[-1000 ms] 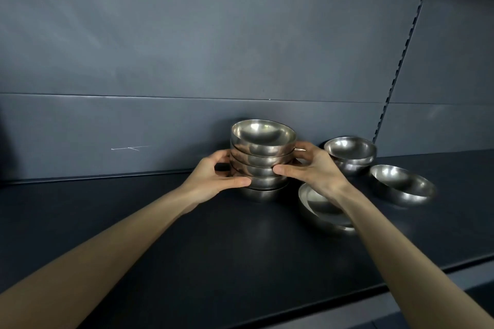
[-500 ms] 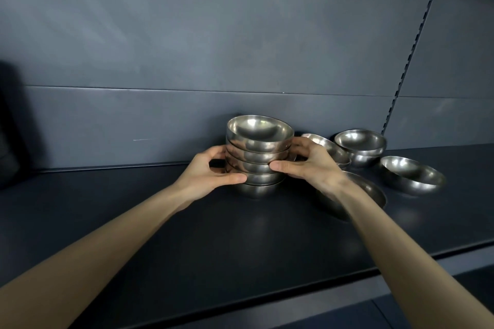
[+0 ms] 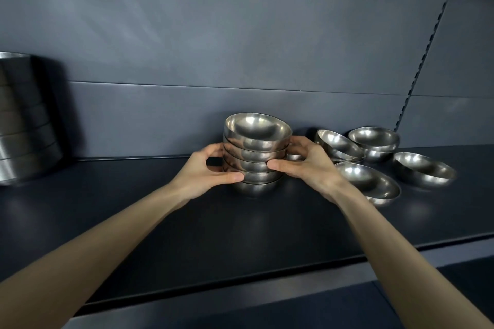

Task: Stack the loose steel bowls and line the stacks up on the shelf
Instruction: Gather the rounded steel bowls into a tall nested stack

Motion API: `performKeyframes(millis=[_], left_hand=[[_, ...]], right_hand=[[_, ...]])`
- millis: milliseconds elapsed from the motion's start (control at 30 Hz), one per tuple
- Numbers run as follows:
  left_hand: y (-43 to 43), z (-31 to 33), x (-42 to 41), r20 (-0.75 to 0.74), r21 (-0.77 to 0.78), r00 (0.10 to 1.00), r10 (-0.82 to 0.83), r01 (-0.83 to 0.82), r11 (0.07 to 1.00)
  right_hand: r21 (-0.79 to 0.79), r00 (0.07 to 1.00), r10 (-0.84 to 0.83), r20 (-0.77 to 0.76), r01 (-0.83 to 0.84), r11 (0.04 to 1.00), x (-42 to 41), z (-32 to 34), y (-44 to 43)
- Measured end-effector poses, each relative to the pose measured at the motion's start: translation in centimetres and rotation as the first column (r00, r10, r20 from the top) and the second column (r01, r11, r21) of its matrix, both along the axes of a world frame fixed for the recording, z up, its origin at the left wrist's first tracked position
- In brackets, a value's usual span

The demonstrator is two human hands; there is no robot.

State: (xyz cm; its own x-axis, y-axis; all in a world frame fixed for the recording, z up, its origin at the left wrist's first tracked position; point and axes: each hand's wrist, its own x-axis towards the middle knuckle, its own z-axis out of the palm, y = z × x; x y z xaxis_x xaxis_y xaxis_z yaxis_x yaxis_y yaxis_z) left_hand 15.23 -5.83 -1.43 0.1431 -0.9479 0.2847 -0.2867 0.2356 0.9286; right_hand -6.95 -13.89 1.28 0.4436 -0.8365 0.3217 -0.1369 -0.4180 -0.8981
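A stack of several steel bowls (image 3: 255, 151) stands on the dark shelf (image 3: 160, 222) near the back wall. My left hand (image 3: 205, 173) grips its left side and my right hand (image 3: 304, 163) grips its right side, thumbs in front. To the right lie loose steel bowls: one tilted bowl (image 3: 338, 145) leaning on others, a bowl pair (image 3: 374, 141) behind, a wide bowl (image 3: 369, 181) by my right wrist, and another bowl (image 3: 423, 172) farther right.
A taller stack of larger steel vessels (image 3: 24, 120) stands at the far left of the shelf. The grey back panel (image 3: 240, 61) rises right behind the bowls. The shelf's front edge (image 3: 294, 272) runs below my forearms.
The bowl stack, held in both hands, has shifted left along the shelf away from the loose bowls. The view has turned left, bringing the big stack at the far left into sight.
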Motion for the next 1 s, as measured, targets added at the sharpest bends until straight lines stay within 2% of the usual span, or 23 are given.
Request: performKeyframes(millis=[333,600,1000], left_hand=[[0.7,-0.1,0.2,-0.004,-0.005,1.000,-0.014,0.014,1.000],[0.5,-1.1,0.2,-0.039,0.066,0.998,-0.050,0.052,0.996],[0.7,-1.0,-0.3,-0.057,0.011,0.997,-0.052,0.053,0.999]], right_hand=[[0.025,0.999,0.021,0.035,-0.022,0.999,0.0,0.1,1.2],[0.107,0.996,0.069,0.048,-0.074,0.991,-0.2,-0.9,1.6],[0.117,0.997,0.037,0.073,-0.046,0.992,-0.2,-0.8,1.9]])
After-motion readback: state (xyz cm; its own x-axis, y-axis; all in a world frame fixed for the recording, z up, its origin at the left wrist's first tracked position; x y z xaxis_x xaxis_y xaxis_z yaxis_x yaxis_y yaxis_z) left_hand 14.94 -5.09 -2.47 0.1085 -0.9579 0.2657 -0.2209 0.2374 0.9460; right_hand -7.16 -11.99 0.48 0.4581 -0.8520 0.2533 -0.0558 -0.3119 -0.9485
